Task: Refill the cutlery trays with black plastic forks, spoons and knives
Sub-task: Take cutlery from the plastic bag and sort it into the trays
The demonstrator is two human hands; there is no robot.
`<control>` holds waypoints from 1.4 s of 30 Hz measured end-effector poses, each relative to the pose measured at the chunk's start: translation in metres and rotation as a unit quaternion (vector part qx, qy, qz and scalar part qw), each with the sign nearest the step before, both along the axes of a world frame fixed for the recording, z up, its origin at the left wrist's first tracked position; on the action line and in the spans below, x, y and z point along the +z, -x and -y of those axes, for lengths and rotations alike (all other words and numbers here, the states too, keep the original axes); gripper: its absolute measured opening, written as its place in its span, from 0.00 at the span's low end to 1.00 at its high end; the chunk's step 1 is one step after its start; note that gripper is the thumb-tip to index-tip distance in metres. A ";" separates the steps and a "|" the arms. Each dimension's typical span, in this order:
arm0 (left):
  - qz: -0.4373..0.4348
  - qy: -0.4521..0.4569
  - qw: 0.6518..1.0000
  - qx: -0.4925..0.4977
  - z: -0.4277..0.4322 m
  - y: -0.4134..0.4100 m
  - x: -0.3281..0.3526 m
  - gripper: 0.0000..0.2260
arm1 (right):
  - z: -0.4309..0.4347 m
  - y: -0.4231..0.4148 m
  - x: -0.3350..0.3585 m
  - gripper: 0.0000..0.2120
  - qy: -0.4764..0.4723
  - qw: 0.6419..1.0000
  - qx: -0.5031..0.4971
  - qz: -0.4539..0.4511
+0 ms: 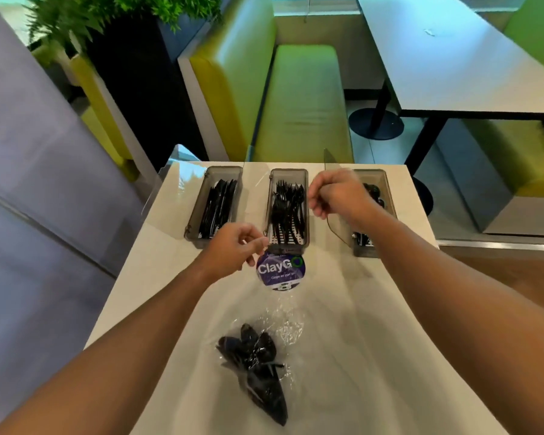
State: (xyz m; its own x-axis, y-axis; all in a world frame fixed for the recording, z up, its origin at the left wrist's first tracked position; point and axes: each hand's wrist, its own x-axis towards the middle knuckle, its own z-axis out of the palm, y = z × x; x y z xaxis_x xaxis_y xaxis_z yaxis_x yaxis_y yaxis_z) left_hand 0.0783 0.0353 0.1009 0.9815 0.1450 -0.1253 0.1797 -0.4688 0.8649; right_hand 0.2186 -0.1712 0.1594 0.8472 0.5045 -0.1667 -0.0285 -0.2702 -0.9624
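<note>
The white table [358, 309] stands in an eating room with green benches [299, 105], a second table [446, 58] behind on the right and a plant [107, 14] at the far left.

Along the far edge of the white table are three smoky trays, well apart. These are the knife tray [198, 202] on the left, the fork tray [288, 172] in the middle and the spoon tray [363, 251] on the right. Each one has black cutlery inside.

The left hand [233, 243] is at the near left corner of the fork tray, with thumb and forefinger pinched together. If something thin is between them, I cannot tell.

The right hand [336, 193] hangs between the fork tray and the spoon tray with its fingers curled in. It is just beside a clear lid [330, 164] that stands up there. Whether it grips the lid I cannot tell.

The right arm covers much of the spoon tray.

Near the person lies a clear bag [258, 365] of black spoons, tied shut. A round purple sticker [280, 271] is on the table just before the fork tray.
</note>
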 end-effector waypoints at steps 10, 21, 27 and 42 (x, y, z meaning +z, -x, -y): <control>-0.151 -0.006 0.988 0.016 -0.013 0.056 -0.065 0.19 | -0.046 0.078 -0.070 0.13 0.398 0.827 0.342 -0.203; -0.077 0.130 0.984 0.095 0.001 0.072 -0.062 0.06 | -0.044 0.124 -0.130 0.15 0.338 0.840 0.326 -0.272; -0.019 0.162 0.979 0.121 0.011 0.054 -0.045 0.07 | -0.053 0.122 -0.125 0.03 0.199 0.905 0.239 -0.291; 0.020 0.213 0.968 0.131 0.034 0.035 -0.029 0.05 | -0.057 0.138 -0.144 0.16 0.119 0.900 0.229 -0.351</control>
